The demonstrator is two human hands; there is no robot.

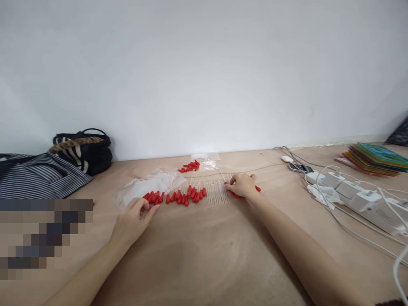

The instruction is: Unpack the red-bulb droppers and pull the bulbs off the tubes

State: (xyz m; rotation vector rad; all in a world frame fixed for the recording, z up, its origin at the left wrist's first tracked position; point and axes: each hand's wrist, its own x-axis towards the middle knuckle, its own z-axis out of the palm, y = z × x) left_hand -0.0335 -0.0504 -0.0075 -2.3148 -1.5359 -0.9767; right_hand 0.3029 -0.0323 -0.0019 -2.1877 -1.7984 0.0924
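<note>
Bag of clear plastic [159,180], contents unclear, near red bulbs [183,198]; hands [129,219] half-curled at bulbs, grip unclear.

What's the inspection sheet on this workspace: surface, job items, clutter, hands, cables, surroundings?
Surface: light brown tabletop, reaching back to the wall.
Job's things: red bulbs in a rough row, more behind; thin clear tubes alongside; large clear bag behind the row's left end.
Clutter: multicoloured stack, white adapters, right; striped bag, black bag, left.
Hands: left hand at the row's left end; right hand over red bulbs; grips unclear.
Cables: white cables around the adapters.
Surroundings: white wall; nothing else seen.
</note>
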